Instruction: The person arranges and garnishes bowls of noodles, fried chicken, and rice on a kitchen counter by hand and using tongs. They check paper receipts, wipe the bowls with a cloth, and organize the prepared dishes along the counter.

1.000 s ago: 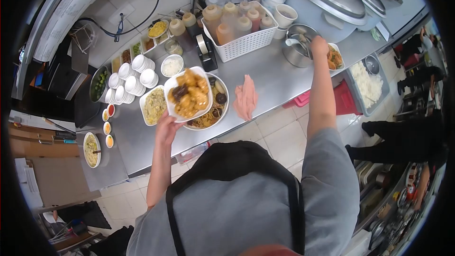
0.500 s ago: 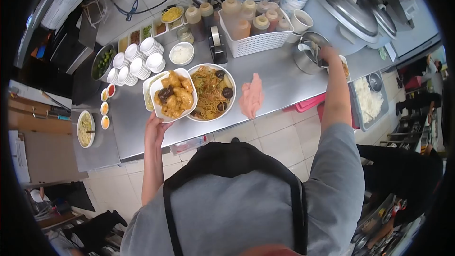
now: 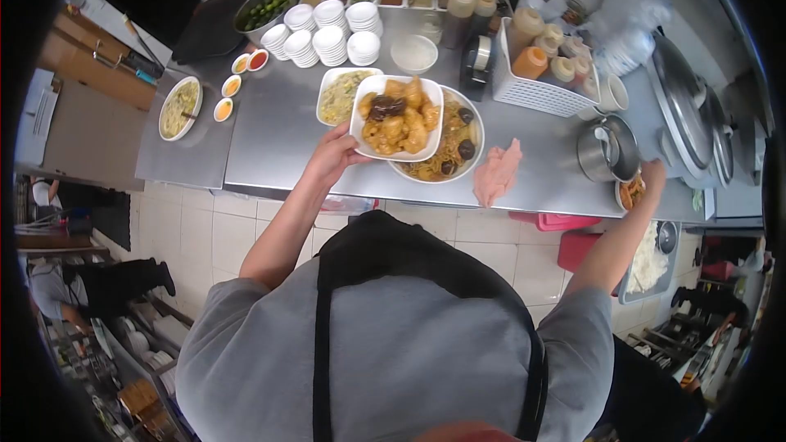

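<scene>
My left hand (image 3: 337, 155) grips the left edge of a square white bowl (image 3: 357, 133) and holds it up, tilted toward me. Glazed golden fried pieces (image 3: 405, 124) fill it, with a dark brown piece on top. Partly beneath it stands a round bowl of noodles (image 3: 446, 151) with dark mushrooms. Behind its left side is a white dish of pale green-yellow food (image 3: 340, 96). At the far right, my right hand (image 3: 652, 178) is closed at the edge of a small white bowl of orange-brown food (image 3: 632, 192), beside a metal pot (image 3: 607, 151) with utensils; its fingertips are partly hidden.
A pink cloth (image 3: 498, 172) lies on the steel counter. Behind are stacked white saucers (image 3: 330, 45), a tape dispenser (image 3: 477, 65) and a white basket of sauce bottles (image 3: 544, 94). Left are small sauce cups (image 3: 223, 109) and an oval dish (image 3: 180, 110). Large lidded pots (image 3: 688, 106) stand right.
My right hand has moved from the metal pot's rim to the small bowl beside it. My left hand still holds the square bowl. The view has shifted, and the counter things appear farther right.
</scene>
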The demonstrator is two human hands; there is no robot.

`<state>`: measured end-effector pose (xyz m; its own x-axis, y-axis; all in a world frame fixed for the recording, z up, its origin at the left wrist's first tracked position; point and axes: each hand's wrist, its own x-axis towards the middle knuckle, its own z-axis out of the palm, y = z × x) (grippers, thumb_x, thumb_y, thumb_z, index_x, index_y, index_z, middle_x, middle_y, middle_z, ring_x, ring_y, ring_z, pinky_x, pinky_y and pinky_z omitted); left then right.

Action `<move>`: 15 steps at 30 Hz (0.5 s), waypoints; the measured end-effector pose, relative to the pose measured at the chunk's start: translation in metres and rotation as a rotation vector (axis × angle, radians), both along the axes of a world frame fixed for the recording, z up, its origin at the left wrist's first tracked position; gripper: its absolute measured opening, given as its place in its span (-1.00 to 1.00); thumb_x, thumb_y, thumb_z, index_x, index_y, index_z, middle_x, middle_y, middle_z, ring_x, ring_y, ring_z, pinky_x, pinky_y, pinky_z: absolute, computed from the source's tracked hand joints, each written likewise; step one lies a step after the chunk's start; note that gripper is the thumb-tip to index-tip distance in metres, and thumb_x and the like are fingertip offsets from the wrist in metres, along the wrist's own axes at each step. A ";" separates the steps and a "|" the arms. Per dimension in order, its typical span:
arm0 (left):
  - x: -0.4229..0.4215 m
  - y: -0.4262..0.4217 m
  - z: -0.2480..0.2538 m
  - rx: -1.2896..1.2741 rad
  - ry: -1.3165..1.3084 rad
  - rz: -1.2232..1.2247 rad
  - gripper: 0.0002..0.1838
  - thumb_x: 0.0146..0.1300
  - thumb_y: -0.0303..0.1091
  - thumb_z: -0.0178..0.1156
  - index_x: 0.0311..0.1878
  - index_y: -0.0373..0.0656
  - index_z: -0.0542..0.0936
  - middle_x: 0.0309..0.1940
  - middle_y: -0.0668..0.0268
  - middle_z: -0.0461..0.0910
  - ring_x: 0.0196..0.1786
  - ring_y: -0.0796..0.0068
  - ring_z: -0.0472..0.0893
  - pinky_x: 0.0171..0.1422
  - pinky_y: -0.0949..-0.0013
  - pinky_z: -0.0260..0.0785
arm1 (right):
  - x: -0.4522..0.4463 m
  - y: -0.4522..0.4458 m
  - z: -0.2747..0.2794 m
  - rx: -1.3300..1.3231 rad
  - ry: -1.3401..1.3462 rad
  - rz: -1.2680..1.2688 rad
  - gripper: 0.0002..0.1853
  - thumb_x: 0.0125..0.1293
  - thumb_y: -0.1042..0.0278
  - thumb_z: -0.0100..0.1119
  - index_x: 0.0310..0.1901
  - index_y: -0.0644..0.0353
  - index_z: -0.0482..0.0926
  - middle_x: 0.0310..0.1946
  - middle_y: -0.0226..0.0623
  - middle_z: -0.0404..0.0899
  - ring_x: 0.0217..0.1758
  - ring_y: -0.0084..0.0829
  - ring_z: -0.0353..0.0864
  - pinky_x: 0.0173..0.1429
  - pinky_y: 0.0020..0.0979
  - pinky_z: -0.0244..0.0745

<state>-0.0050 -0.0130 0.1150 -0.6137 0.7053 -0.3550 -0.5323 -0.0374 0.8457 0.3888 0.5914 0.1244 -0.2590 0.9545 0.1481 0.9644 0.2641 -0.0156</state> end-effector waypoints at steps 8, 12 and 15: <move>-0.008 -0.002 0.006 -0.030 0.077 -0.060 -0.40 0.03 -0.57 -0.12 0.25 -0.27 0.18 -0.11 0.15 0.50 -0.17 0.41 0.58 -0.18 0.41 0.51 | -0.120 -0.213 0.022 -0.183 0.923 0.568 -0.68 0.26 0.32 0.00 0.03 0.19 0.41 -0.28 -0.23 0.50 -0.16 -0.46 0.48 -0.10 -0.48 0.40; -0.018 -0.005 0.003 -0.045 0.116 -0.147 -0.35 0.02 -0.57 -0.10 0.28 -0.27 0.11 -0.08 0.14 0.49 -0.16 0.39 0.58 -0.16 0.39 0.51 | -0.206 -0.318 0.057 -0.114 0.704 0.961 -0.70 0.07 0.35 0.19 -0.13 0.20 0.49 -0.29 -0.22 0.48 -0.17 -0.30 0.48 -0.05 -0.39 0.36; -0.020 -0.006 0.008 -0.059 0.121 -0.130 -0.40 0.01 -0.56 -0.09 0.23 -0.25 0.22 -0.11 0.16 0.50 -0.18 0.42 0.58 -0.18 0.39 0.52 | -0.241 -0.352 0.080 0.194 0.466 1.248 -0.67 -0.08 0.44 0.23 -0.20 0.22 0.48 -0.27 -0.23 0.47 -0.18 -0.22 0.45 -0.12 -0.33 0.38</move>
<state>-0.0248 -0.0193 0.1232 -0.5594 0.7613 -0.3278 -0.4240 0.0770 0.9024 0.1476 0.2395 0.2047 -0.8221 0.0731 0.5646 -0.0053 0.9907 -0.1360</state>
